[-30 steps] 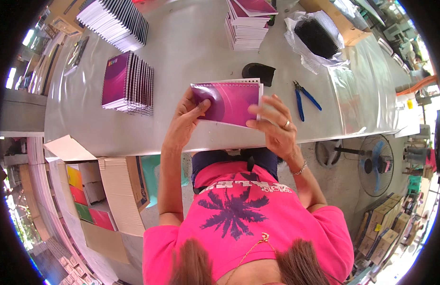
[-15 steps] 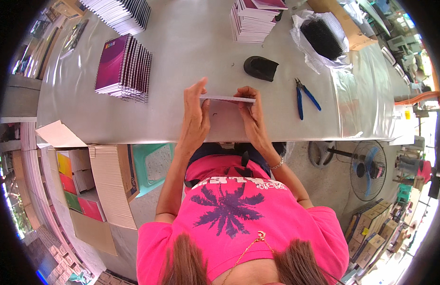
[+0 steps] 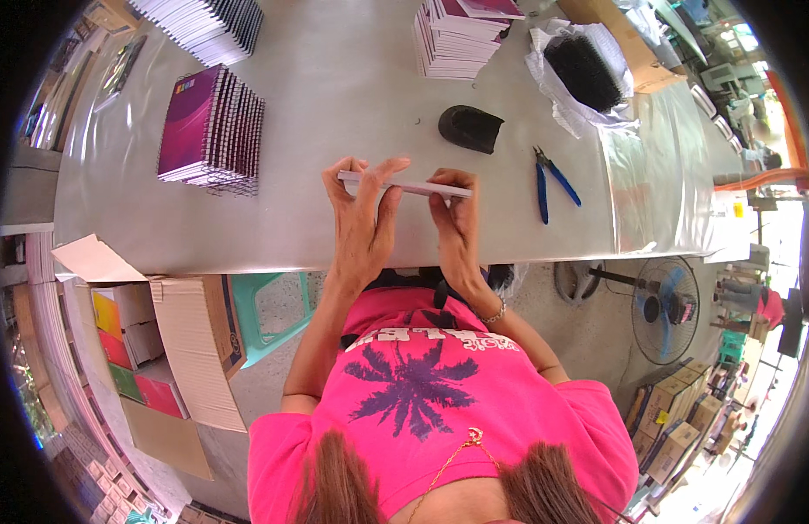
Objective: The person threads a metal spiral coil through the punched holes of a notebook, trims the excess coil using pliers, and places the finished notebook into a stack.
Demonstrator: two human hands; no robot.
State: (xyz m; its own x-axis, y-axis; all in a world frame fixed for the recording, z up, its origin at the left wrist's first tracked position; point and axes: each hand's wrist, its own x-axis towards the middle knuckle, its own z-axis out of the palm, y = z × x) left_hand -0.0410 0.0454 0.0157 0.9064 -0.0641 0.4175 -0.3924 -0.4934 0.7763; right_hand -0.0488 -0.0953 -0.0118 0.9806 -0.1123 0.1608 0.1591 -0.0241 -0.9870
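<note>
Between my two hands is a thin notebook block (image 3: 411,186), seen edge-on just above the table. My left hand (image 3: 359,214) grips its left part, with the thumb on the near side and the fingers spread around the far side. My right hand (image 3: 457,218) pinches the right end between thumb and fingers. No wire spiral can be made out on this block. To the right lie blue-handled cutting pliers (image 3: 553,185), their jaws pointing away. A black rounded piece (image 3: 468,128) with a cut-off end rests beyond my right hand.
A stack of purple spiral notebooks (image 3: 199,131) stands at left, another spiral-bound stack (image 3: 208,26) behind it. Loose-leaf purple-covered blocks (image 3: 457,44) are piled at the back. Black wire spirals (image 3: 584,74) sit in white paper. Below are an opened carton (image 3: 195,349) and a fan (image 3: 665,310).
My left hand has shifted its grip, its fingers now reaching over the block. The block's left end has tipped slightly farther away. The whole view has moved a little.
</note>
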